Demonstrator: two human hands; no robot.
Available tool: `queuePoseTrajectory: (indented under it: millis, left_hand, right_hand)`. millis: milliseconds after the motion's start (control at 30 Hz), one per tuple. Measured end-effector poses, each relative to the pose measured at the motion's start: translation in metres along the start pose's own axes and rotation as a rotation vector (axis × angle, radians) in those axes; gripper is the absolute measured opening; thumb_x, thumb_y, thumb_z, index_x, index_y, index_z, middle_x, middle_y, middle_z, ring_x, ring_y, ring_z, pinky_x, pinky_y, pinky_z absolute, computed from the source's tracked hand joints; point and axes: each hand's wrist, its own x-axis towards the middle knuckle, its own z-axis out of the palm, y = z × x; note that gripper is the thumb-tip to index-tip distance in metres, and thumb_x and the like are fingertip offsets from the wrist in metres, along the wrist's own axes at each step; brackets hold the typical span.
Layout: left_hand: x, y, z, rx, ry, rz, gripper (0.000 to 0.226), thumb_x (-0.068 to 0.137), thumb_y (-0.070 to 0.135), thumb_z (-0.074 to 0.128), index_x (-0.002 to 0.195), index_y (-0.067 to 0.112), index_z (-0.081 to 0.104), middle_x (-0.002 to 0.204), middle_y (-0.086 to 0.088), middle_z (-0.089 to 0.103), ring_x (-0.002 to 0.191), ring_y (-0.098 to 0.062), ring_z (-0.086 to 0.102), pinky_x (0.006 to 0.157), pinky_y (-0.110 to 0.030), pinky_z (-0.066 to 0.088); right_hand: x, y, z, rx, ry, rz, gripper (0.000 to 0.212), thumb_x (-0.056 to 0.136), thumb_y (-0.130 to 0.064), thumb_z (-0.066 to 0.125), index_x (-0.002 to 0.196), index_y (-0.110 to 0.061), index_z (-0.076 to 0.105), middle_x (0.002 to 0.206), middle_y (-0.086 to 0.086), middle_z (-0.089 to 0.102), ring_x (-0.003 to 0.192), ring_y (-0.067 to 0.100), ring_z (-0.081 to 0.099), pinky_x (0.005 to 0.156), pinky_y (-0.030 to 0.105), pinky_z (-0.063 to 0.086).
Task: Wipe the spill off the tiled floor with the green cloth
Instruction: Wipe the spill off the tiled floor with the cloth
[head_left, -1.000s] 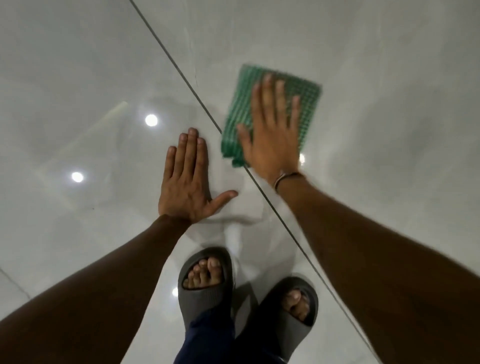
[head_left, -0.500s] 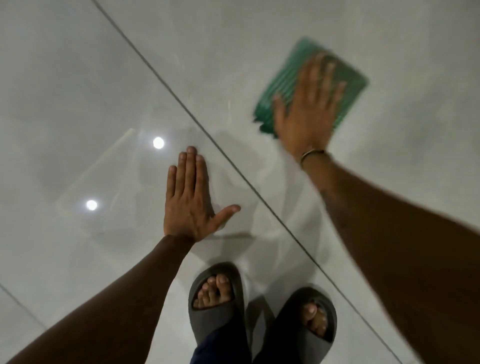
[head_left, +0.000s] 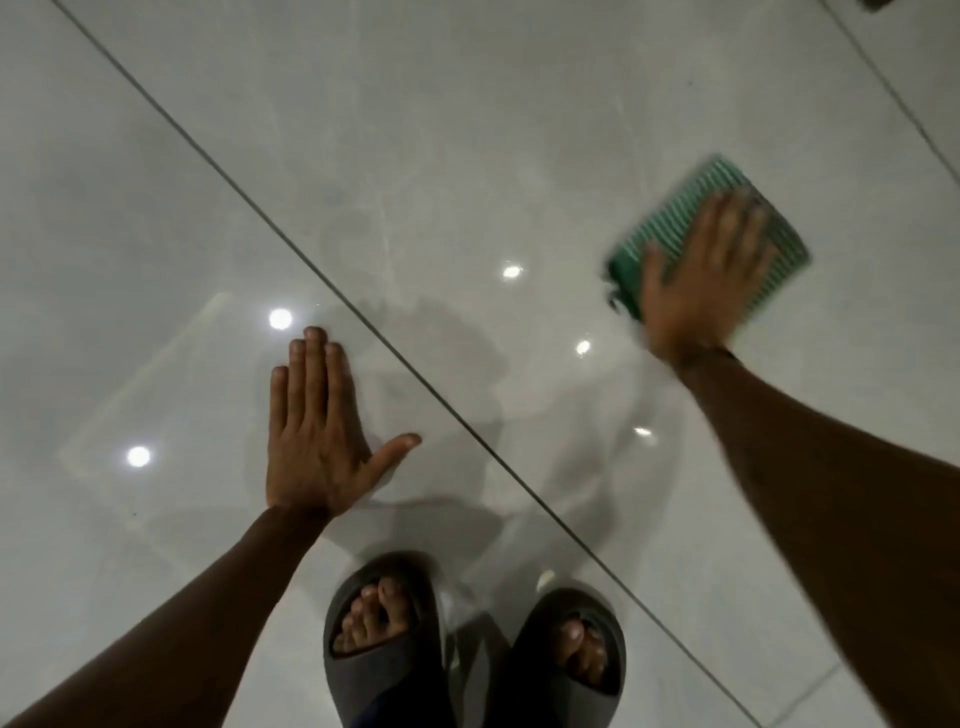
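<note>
While the left hand (head_left: 317, 441) lies flat on the tiled floor (head_left: 467, 130), fingers together, thumb splayed, the right hand (head_left: 701, 280) presses the green cloth (head_left: 670, 228). Its fingers are spread, blurred.

A green cloth (head_left: 670, 221), ribbed with fine pale stripes, is being shown at the far right, its near left edge a darker, solid green. The tiled floor (head_left: 467, 130) is being rendered in glossy pale grey with faint lighter veining, crossed by thin dark grout lines (head_left: 291, 249) and dotted with bright white light reflections (head_left: 279, 318). Dark grey sandals (head_left: 382, 670) are being worn at the near edge.
</note>
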Motion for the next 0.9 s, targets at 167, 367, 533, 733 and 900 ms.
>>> queuePoseTrajectory:
  millis: [167, 367, 533, 733, 900]
  left_hand:
    - [-0.004, -0.017, 0.005, -0.054, -0.042, -0.014, 0.13, 0.088, 0.089, 0.04, 0.174, 0.002, -0.005, 0.184, -0.018, -0.014, 0.173, -0.035, -0.012, 0.14, -0.058, 0.006]
    - [-0.011, -0.009, -0.005, -0.012, -0.067, 0.002, 0.13, 0.088, 0.092, 0.036, 0.174, 0.002, -0.001, 0.185, -0.018, -0.012, 0.173, -0.033, -0.01, 0.141, -0.056, 0.007]
    - [-0.006, 0.003, -0.004, -0.003, -0.023, 0.011, 0.128, 0.089, 0.09, 0.038, 0.174, 0.002, -0.002, 0.184, -0.019, -0.01, 0.173, -0.035, -0.009, 0.141, -0.053, 0.003]
    - [0.005, -0.005, 0.006, -0.162, 0.006, 0.017, 0.09, 0.109, 0.057, 0.029, 0.175, 0.004, 0.0, 0.185, -0.016, -0.009, 0.173, -0.034, -0.008, 0.14, -0.058, 0.007]
    - [-0.013, -0.009, 0.011, -0.165, 0.037, 0.014, 0.078, 0.11, 0.041, 0.029, 0.175, 0.005, 0.006, 0.186, -0.014, -0.005, 0.174, -0.033, -0.001, 0.139, -0.06, 0.013]
  right_hand:
    - [-0.101, -0.149, 0.044, 0.008, -0.07, -0.611, 0.088, 0.109, -0.066, 0.035, 0.175, -0.011, 0.013, 0.184, 0.016, 0.009, 0.17, 0.042, 0.008, 0.136, 0.065, 0.012]
    - [-0.22, 0.047, 0.043, -0.07, -0.225, -0.674, 0.086, 0.107, -0.072, 0.035, 0.175, -0.024, 0.015, 0.185, 0.002, 0.007, 0.171, 0.037, 0.014, 0.134, 0.067, 0.019]
    - [-0.053, 0.035, 0.006, -0.024, -0.034, -0.161, 0.088, 0.108, -0.07, 0.02, 0.176, -0.015, 0.007, 0.184, 0.016, 0.007, 0.17, 0.045, 0.008, 0.134, 0.069, 0.013]
    - [-0.032, -0.142, 0.02, -0.027, -0.023, -0.404, 0.09, 0.107, -0.07, 0.029, 0.176, -0.014, 0.012, 0.184, 0.016, 0.008, 0.17, 0.046, 0.006, 0.136, 0.068, 0.005]
    - [-0.213, -0.069, 0.04, -0.011, -0.239, -0.914, 0.085, 0.108, -0.068, 0.04, 0.176, -0.022, 0.017, 0.185, 0.006, 0.009, 0.172, 0.036, 0.005, 0.135, 0.065, 0.019]
